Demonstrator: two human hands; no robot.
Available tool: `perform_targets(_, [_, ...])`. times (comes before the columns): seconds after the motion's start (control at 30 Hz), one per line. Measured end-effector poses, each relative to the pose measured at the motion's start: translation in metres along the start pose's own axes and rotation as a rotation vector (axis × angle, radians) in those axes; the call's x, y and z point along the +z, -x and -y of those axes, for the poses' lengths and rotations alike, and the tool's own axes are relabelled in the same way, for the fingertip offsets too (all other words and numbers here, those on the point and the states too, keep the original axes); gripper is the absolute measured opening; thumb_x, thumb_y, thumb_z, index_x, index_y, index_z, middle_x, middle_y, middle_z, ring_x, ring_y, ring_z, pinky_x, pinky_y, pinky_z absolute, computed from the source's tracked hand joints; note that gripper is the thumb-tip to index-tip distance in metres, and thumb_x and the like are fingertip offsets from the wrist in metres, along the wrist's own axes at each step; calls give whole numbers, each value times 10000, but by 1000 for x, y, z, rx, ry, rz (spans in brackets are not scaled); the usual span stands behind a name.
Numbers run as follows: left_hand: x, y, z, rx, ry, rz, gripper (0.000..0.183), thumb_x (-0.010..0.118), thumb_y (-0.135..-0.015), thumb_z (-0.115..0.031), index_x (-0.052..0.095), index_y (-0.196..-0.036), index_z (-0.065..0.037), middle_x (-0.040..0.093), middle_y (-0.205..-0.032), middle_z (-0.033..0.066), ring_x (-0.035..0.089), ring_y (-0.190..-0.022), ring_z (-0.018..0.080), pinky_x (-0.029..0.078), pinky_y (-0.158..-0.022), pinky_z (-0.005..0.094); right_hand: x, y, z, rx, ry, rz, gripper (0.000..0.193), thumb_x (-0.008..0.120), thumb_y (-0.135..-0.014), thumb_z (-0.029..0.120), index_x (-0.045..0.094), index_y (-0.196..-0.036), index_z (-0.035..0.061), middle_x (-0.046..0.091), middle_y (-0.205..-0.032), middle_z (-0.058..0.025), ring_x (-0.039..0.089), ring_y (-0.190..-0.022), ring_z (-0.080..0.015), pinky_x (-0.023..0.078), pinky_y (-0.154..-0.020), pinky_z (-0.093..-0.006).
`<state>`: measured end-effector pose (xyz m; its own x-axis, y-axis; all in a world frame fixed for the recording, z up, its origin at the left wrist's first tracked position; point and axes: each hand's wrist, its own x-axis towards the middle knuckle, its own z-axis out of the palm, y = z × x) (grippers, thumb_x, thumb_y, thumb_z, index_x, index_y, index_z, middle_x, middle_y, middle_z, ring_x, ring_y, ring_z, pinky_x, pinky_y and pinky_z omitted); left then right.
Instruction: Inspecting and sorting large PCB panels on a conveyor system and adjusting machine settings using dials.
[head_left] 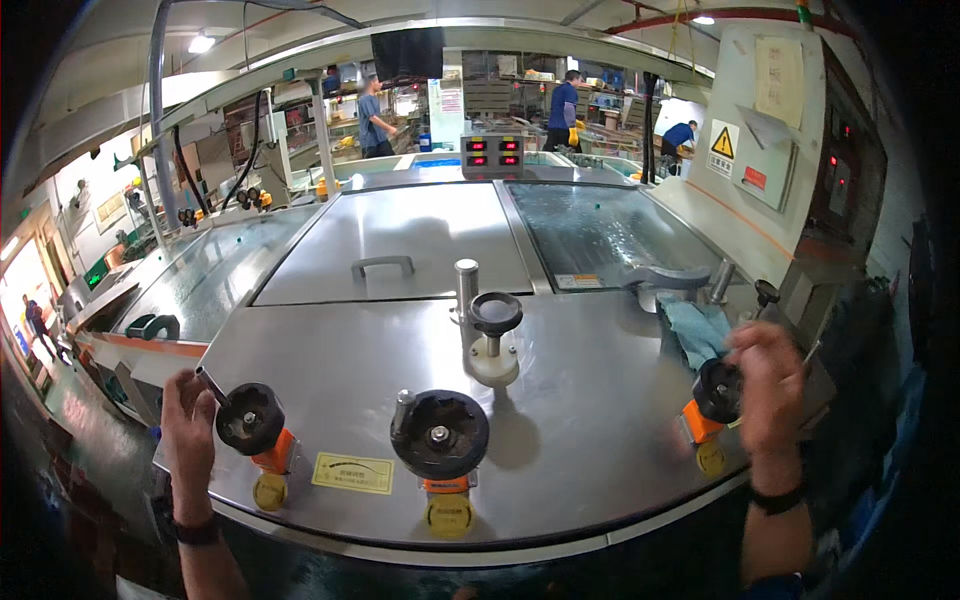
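Observation:
My left hand [187,430] is raised beside the left black handwheel [250,418], its fingers loosely curled and apart. They are close to the wheel's metal crank handle [212,386], which shows almost whole; contact is unclear. At the right, my right hand [770,390] is closed with bent fingers at the edge of another black handwheel [716,391]; whatever it grips is hidden. Between them stands a larger black handwheel [440,434] with an upright handle. All three wheels sit on orange mounts at the near edge of a steel machine top [570,400].
A black knob [496,313] on a white base and a metal post [467,290] rise mid-panel. Behind lie a steel lid [400,240] and a glass-like cover [610,230]. A blue cloth [696,328] lies near my right hand. Several people work farther back.

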<state>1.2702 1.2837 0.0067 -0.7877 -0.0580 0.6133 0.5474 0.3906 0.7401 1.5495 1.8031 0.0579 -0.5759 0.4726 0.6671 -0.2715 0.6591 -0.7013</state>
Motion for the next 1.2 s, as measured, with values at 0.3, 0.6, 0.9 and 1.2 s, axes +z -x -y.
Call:
perform_targets(0.3, [-7, 73, 53, -73, -53, -76, 426, 571, -999, -311, 504, -1254, 25, 558, -1204, 158, 532, -1171, 280, 381, -1041, 412, 224, 22, 76, 154, -386, 592, 512, 668, -934, 316, 532, -1277, -39, 634, -1110, -117, 610, -968, -189, 500, -833, -326])
perform_targets(0.6, [-9, 73, 50, -106, -117, -80, 465, 543, -996, -390, 549, -1166, 43, 589, -1126, 173, 574, -1066, 329, 422, -975, 448, 266, 25, 125, -160, -99, 845, 361, 677, -895, 259, 616, -627, 25, 509, -517, -102, 474, -457, -163, 409, -478, -314])
perform_targets(0.9, [-4, 67, 48, -8, -188, -6, 501, 526, -1002, -430, 539, -1184, 37, 577, -1120, 163, 560, -1055, 295, 416, -955, 420, 294, -27, 67, -88, -184, 490, 330, 528, -941, 146, 471, -633, 42, 456, -556, -9, 435, -453, -99, 376, -433, -284])
perform_targets(1.2, [-16, 78, 72, -68, -58, 35, 478, 557, -1010, -406, 597, -1136, 54, 569, -1209, 189, 588, -1017, 255, 499, -842, 342, 220, -3, 60, 584, -839, 346, 375, 557, -957, 174, 512, -611, 36, 451, -506, 22, 494, -453, -143, 403, -455, -295])
